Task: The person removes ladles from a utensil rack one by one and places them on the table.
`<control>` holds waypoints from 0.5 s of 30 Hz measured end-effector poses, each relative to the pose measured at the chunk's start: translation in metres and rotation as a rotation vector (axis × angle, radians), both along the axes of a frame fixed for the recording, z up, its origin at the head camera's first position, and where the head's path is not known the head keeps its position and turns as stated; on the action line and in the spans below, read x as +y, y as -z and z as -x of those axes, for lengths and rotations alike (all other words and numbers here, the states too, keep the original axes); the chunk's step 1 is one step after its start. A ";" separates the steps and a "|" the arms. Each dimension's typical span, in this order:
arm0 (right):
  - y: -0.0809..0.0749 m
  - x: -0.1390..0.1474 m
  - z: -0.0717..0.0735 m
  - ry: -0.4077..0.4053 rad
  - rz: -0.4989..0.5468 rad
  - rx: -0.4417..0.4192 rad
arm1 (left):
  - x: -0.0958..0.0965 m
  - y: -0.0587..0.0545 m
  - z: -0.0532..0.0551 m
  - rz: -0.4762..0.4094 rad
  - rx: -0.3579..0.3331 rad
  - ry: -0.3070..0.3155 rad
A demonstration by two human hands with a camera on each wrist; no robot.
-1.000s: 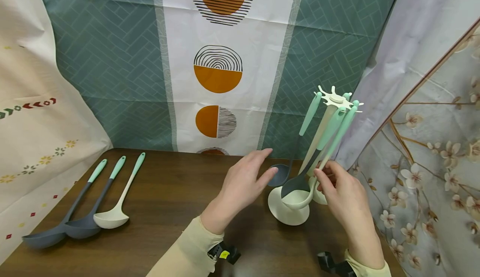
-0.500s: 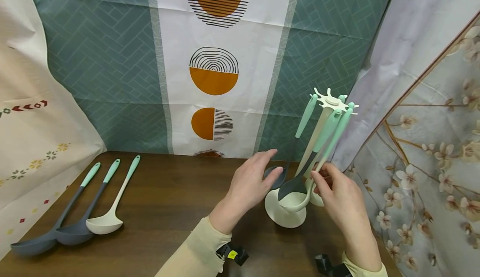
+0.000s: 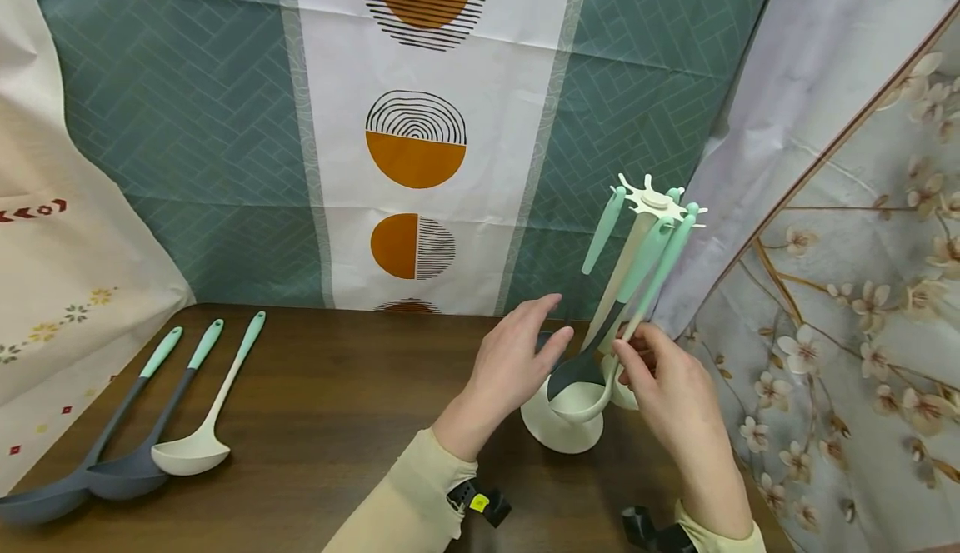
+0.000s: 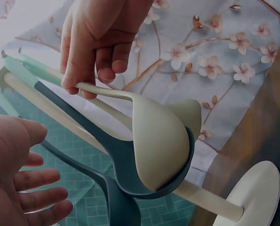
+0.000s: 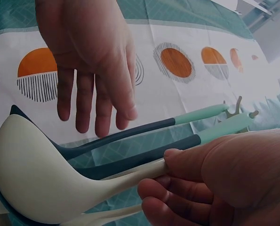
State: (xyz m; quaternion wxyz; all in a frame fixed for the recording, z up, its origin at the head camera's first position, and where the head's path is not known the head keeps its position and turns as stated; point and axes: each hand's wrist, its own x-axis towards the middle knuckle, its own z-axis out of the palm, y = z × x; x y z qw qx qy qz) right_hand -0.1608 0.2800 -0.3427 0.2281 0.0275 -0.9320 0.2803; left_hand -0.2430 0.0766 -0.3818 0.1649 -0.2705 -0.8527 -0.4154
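On the right of the table stands a cream rack with a hooked top, hung with several utensils with mint-green handles. My right hand pinches the cream neck of a ladle between thumb and fingers; its mint handle end is up at the hooks. That ladle's bowl overlaps a dark blue-grey ladle hanging beside it. Another dark ladle hangs near my left hand, which is held out with fingers extended, gripping nothing. More cream utensils behind are partly hidden.
At the left of the brown table lie two dark ladles with touching bowls and a cream ladle. A patterned cloth hangs behind. A floral curtain closes the right side, near the rack.
The head view has shifted slightly, so the scene slides left. My left hand has come a little closer to the rack. My right hand keeps its pinch on the cream ladle.
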 end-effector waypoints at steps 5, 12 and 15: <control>0.000 0.000 0.000 -0.003 0.007 -0.009 | 0.005 0.001 0.003 -0.008 -0.009 0.012; -0.001 0.000 0.001 0.001 0.011 -0.020 | 0.009 0.002 0.008 -0.017 -0.031 0.032; 0.000 0.000 0.001 0.003 0.010 -0.018 | 0.011 0.003 0.009 -0.023 -0.045 0.045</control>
